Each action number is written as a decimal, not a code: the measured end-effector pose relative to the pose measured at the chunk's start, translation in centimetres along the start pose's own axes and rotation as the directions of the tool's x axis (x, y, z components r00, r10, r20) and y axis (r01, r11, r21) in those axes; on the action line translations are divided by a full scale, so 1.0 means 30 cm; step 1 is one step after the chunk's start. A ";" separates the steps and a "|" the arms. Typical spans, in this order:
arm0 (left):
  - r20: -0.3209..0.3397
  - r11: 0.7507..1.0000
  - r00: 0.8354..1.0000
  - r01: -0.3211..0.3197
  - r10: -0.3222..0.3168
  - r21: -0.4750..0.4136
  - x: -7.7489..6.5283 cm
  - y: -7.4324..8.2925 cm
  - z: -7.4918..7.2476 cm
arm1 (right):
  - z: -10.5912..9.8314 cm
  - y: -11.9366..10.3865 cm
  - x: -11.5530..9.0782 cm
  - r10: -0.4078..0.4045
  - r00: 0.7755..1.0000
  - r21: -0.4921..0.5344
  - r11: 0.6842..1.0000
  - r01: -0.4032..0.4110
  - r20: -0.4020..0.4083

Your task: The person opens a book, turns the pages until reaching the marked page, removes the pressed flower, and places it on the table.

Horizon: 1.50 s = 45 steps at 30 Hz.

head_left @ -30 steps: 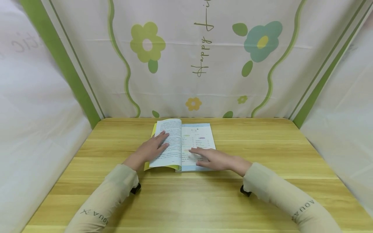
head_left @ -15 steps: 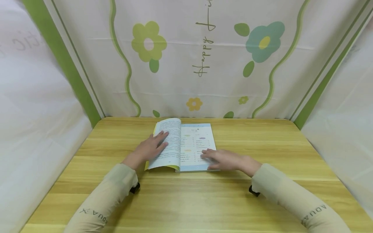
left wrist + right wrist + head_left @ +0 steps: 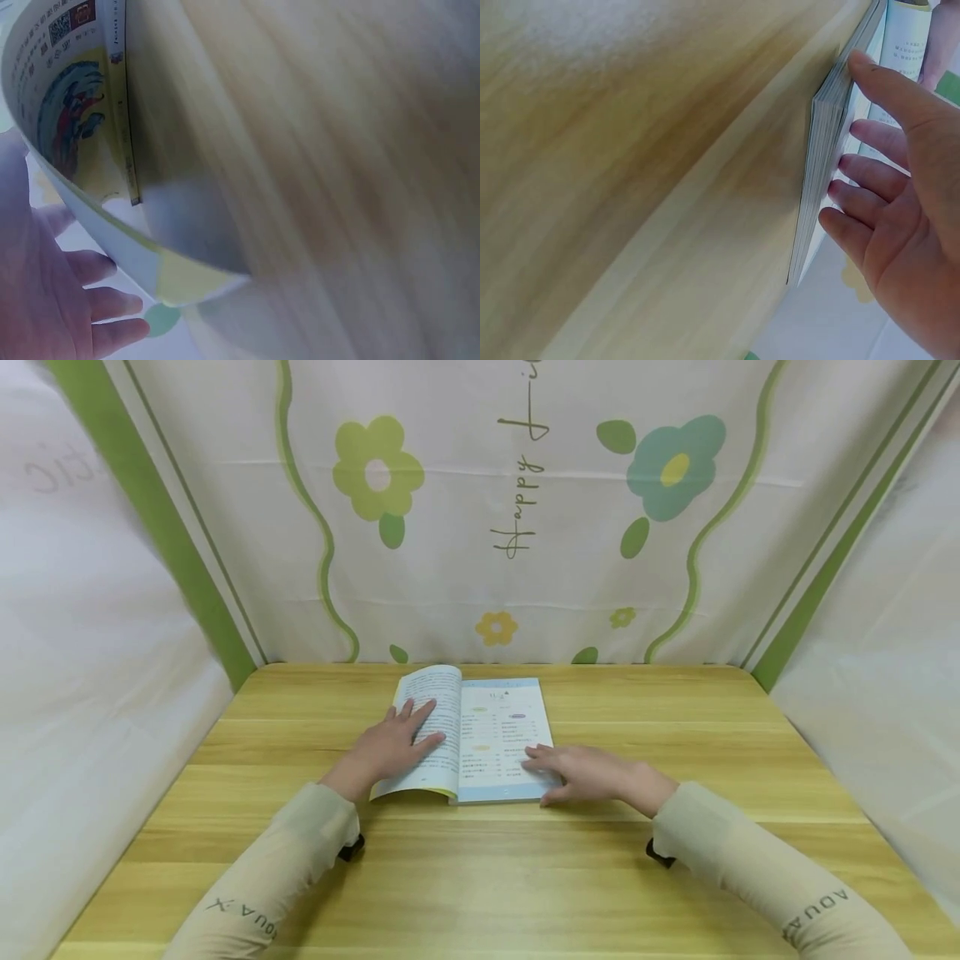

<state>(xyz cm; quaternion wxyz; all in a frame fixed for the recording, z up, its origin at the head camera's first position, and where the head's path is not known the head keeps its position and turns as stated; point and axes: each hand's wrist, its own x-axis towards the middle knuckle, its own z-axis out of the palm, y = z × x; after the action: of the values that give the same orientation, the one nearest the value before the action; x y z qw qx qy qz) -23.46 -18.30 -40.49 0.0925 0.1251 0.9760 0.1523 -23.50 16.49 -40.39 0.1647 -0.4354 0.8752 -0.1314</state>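
Note:
A paperback book (image 3: 491, 714) lies spread on the table, its right page showing a printed list with coloured labels. Its left leaves curve up from the spine, and their yellow outer cover (image 3: 97, 161) shows from below in the left wrist view. My left hand (image 3: 386, 747) rests on the left page with fingers spread. My right hand (image 3: 592, 774) is at the lower right corner of the right page. In the right wrist view, its loosely bent fingers (image 3: 874, 176) lie over the page, and the thumb is at the edge of the thick page block (image 3: 821, 142).
The wooden table (image 3: 480, 877) extends around the book on all sides. A white cloth backdrop (image 3: 480, 585) with flowers and lettering hangs at the table's far edge, and white cloth walls (image 3: 97, 610) stand left and right. Beige sleeves (image 3: 277, 868) cover both forearms.
My right hand has slid from the middle of the right page rightward to its lower right corner. My left hand has stayed on the left page, whose leaves now bow slightly more.

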 end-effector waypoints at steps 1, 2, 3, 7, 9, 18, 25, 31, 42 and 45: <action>-0.001 1.000 1.000 0.002 -0.002 -0.001 -0.001 0.001 0.000 | 0.000 0.000 0.001 0.003 1.000 0.002 1.000 -0.003 0.002; -0.003 1.000 1.000 0.000 0.000 -0.003 -0.001 0.001 0.000 | 0.000 0.000 0.002 0.002 1.000 0.004 1.000 -0.002 0.003; -0.006 1.000 1.000 -0.004 0.004 -0.012 0.000 0.001 0.001 | 0.000 0.001 0.002 0.004 1.000 0.007 1.000 -0.004 0.005; -0.012 0.998 0.999 -0.049 0.049 -0.048 0.001 -0.002 0.005 | 0.000 0.003 0.004 0.005 1.000 0.018 1.000 -0.005 0.014; -0.013 0.996 0.997 -0.071 0.070 -0.054 0.002 -0.004 0.010 | 0.001 0.005 0.004 0.002 1.000 0.014 1.000 -0.002 0.017; -0.019 0.994 0.995 -0.100 0.099 -0.044 -0.003 -0.007 0.012 | -0.006 0.005 -0.002 -0.014 1.000 -0.019 1.000 0.014 0.023; -0.044 0.990 0.990 -0.133 0.131 -0.047 -0.002 -0.017 0.016 | -0.019 0.012 -0.007 -0.021 0.999 -0.017 1.000 0.021 0.028; -0.022 0.991 0.992 -0.126 0.125 -0.037 0.001 -0.018 0.012 | -0.019 0.021 -0.008 -0.048 0.999 -0.028 0.998 0.048 -0.002; -0.012 0.991 0.993 -0.120 0.119 -0.053 -0.001 -0.003 -0.005 | -0.008 0.040 -0.006 -0.179 0.973 -0.158 0.975 0.156 -0.144; -0.009 0.992 0.993 -0.116 0.116 -0.049 0.000 -0.003 -0.005 | -0.005 0.046 -0.005 -0.250 0.944 -0.217 0.955 0.203 -0.214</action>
<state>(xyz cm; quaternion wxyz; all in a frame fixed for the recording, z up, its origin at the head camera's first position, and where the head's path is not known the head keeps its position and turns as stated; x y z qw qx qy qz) -23.50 -18.42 -40.38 0.0836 0.1789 0.9633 0.1820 -24.47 17.43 -40.74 -0.0008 -0.5284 0.8410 -0.1160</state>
